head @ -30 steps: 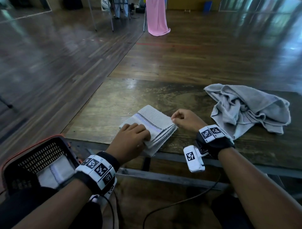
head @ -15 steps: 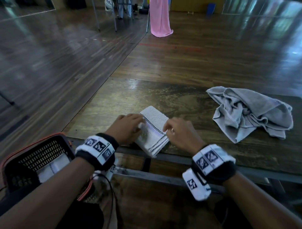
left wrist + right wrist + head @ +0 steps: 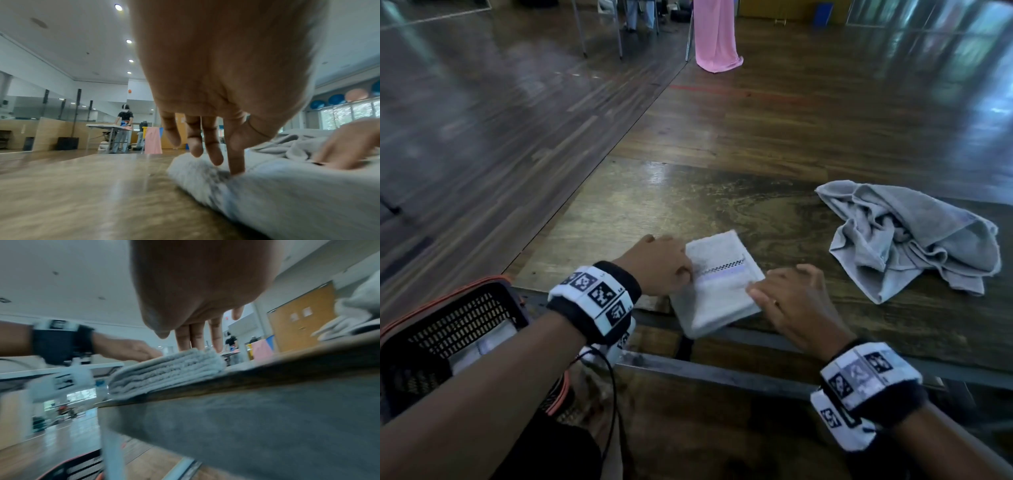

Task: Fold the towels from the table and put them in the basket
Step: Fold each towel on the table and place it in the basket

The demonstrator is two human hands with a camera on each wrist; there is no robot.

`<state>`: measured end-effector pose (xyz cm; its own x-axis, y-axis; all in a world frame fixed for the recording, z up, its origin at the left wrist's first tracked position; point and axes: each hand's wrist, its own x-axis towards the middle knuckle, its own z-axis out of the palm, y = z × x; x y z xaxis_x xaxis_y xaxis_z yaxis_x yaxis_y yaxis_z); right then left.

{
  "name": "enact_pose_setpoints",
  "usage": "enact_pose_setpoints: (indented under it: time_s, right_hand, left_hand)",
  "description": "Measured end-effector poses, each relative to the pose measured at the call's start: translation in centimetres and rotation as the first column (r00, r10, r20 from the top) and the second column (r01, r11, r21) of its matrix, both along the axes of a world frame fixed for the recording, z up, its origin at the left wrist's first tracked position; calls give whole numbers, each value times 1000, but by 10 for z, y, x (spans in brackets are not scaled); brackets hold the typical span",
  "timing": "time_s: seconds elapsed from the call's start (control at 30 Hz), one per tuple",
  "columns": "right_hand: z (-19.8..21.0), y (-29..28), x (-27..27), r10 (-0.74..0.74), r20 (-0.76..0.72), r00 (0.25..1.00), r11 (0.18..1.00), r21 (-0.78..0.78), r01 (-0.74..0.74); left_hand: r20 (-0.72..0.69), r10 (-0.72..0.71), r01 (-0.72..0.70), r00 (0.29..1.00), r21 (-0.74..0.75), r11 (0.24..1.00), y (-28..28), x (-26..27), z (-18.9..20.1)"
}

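Note:
A folded white towel (image 3: 717, 291) with a checked stripe lies at the table's near edge, one corner hanging over it. My left hand (image 3: 662, 263) is at the towel's left side, and its straight fingers (image 3: 236, 164) press down on the cloth (image 3: 287, 194). My right hand (image 3: 786, 296) lies on the towel's right side with its fingers (image 3: 197, 339) straight on top of the stacked layers (image 3: 164, 371). A crumpled grey towel (image 3: 914, 236) lies to the right, apart from both hands. The black basket (image 3: 445, 329) with an orange rim stands low on the left and holds a folded white towel (image 3: 482, 347).
The worn wooden table (image 3: 671, 205) has a metal frame (image 3: 722, 370) under its near edge. A cable (image 3: 614, 387) hangs from my left wrist. A pink cloth (image 3: 714, 34) hangs far behind on the wooden floor. People work at a distant table (image 3: 102, 125).
The folded towel has turned and slid toward the near edge of the table. My right hand has left the towel's corner and now lies flat on top. My left hand has shifted to the left edge.

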<state>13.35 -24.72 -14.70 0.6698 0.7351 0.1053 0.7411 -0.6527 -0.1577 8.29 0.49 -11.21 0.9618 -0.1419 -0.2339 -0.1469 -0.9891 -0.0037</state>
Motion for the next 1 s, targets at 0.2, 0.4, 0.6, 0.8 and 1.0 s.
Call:
enact_pose_setpoints:
  time_s: [0.2, 0.4, 0.6, 0.8, 1.0]
  right_hand:
    - [-4, -19, 44, -132, -83, 988, 987, 85, 139]
    - [-2, -1, 58, -229, -160, 960, 967, 74, 243]
    - [1, 3, 64, -250, -295, 922, 949, 116, 295]
    - [3, -2, 68, -192, -362, 912, 956, 142, 257]
    - [5, -3, 65, -186, -257, 948, 924, 281, 257]
  left_hand:
    - [-82, -182, 154, 980, -275, 949, -51, -8, -3]
    - [107, 40, -5, 993, -310, 951, -33, 17, -10]
    - [96, 73, -44, 993, -277, 960, -23, 34, -18]
    - [88, 109, -76, 990, -314, 946, -25, 39, -18]
    - [102, 127, -84, 987, -350, 933, -22, 37, -19]
